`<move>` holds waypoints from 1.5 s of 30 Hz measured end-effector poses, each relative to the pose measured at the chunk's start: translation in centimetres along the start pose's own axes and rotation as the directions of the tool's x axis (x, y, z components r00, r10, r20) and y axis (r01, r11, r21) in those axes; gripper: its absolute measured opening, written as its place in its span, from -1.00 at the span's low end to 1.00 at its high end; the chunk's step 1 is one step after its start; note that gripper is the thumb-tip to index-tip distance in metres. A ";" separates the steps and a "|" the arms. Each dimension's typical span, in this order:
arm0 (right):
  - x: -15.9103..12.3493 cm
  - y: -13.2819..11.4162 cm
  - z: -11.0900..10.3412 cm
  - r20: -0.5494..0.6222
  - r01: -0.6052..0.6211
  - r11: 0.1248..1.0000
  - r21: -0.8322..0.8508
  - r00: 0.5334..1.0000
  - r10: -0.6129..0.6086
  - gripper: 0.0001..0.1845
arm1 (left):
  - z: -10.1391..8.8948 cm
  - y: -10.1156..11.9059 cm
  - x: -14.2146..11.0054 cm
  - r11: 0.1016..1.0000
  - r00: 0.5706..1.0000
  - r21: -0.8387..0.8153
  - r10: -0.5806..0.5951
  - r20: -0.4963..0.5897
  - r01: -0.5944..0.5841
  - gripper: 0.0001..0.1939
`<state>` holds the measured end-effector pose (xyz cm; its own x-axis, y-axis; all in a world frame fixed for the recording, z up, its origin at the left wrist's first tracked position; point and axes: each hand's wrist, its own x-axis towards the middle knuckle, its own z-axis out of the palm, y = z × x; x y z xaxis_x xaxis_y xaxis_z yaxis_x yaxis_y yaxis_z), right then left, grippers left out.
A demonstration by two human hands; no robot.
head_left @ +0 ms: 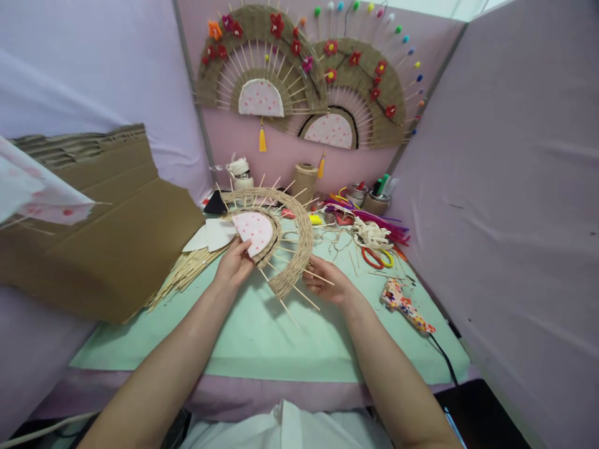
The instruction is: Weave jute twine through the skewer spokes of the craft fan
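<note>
Above the table I hold a half-round fan (306, 240) of thin sticks woven with tan twine, tilted so its straight edge faces lower left. A pink spotted half-circle (255, 232) covers its centre. My left hand (236, 262) is closed on that centre piece, thumb on the spotted face. At the outer rim on the right, my right hand (327, 279) has its fingers closed around the edge, partly behind the sticks. Bare stick ends poke out past the woven band.
Two finished-looking flowered fans (262, 25) hang on the back wall. A large cardboard sheet (107, 231) leans at left beside a bundle of sticks (180, 277). On the right are a floral glue gun (405, 305), scissors (374, 257) and pipe cleaners (397, 232). A twine spool (305, 181) stands behind.
</note>
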<state>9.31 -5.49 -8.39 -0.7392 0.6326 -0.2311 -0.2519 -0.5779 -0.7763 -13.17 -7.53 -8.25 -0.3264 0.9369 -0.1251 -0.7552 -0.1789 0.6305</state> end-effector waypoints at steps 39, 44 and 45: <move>-2.2 1.6 -0.5 -0.411 0.404 0.856 -0.324 0.754 -0.512 -0.72 | -0.2 -0.5 -3.8 0.862 0.825 0.321 -0.485 0.290 0.393 -0.65; -3.8 3.9 0.3 -0.515 0.402 0.862 -0.307 0.692 -0.506 -0.74 | 0.0 -0.6 -3.8 0.878 0.845 0.300 -0.456 0.281 0.374 -0.62; -4.0 4.2 0.4 -0.511 0.384 0.874 -0.298 0.709 -0.486 -0.72 | 0.0 -0.7 -3.7 0.877 0.846 0.298 -0.457 0.275 0.377 -0.60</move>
<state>10.95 -10.64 -10.49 -0.0821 0.9929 -0.0863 -0.3177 -0.1081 -0.9420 -11.41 -10.89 -8.20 0.2256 0.9569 -0.1829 -0.6159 0.2855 0.7343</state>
